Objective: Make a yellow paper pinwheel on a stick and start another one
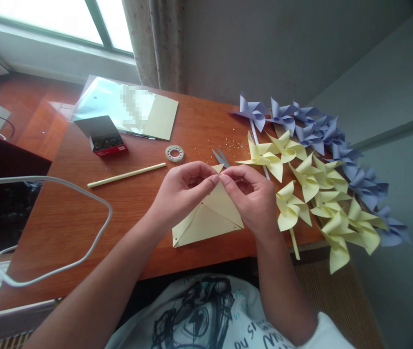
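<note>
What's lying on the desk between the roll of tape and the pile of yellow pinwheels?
In the head view, scissors lie between the tape roll and the yellow pinwheels, with tiny scattered bits beside them.

The wooden counter (83, 218) carries a folded yellow paper square (206, 220) under the left hand (180, 194) and right hand (252, 196), with scissors (221, 158) just beyond them. Past the left hand lie a yellow straw (126, 175), a tape roll (175, 153), an open red box (101, 135) and paper sheets (126, 107). Beside the right hand lie yellow pinwheels (311, 194) and purple pinwheels (322, 128).
</note>
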A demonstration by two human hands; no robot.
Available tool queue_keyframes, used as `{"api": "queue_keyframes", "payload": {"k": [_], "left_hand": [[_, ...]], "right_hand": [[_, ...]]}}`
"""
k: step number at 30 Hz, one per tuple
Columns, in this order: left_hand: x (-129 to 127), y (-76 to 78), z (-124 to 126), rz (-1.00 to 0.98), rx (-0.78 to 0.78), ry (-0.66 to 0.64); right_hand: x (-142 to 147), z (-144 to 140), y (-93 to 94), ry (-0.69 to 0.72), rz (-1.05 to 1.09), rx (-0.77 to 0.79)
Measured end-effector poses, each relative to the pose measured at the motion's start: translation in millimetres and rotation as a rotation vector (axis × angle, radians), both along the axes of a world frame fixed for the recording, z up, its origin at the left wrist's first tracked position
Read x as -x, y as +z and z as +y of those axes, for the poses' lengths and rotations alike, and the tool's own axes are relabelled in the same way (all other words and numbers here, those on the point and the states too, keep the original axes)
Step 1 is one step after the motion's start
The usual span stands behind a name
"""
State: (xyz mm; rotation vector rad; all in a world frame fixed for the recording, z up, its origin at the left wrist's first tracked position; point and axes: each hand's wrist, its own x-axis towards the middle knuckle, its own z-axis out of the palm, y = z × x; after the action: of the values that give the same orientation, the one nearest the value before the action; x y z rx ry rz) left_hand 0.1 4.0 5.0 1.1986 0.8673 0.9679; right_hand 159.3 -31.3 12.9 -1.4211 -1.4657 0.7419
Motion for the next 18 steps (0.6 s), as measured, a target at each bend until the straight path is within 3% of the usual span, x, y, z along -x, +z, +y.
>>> {"api": "queue_keyframes", "payload": {"k": [10, 18], "left_hand": [[-0.5, -4.1, 0.0, -0.017, 0.004, 0.003], [-0.6, -4.8, -0.3, -0.016, -0.016, 0.001]], "right_hand": [[-4.4, -0.1, -3.6, -0.046, 0.144, 0.020], [-1.0, -1.6, 0.0, 0.003, 0.051, 0.034]]}}
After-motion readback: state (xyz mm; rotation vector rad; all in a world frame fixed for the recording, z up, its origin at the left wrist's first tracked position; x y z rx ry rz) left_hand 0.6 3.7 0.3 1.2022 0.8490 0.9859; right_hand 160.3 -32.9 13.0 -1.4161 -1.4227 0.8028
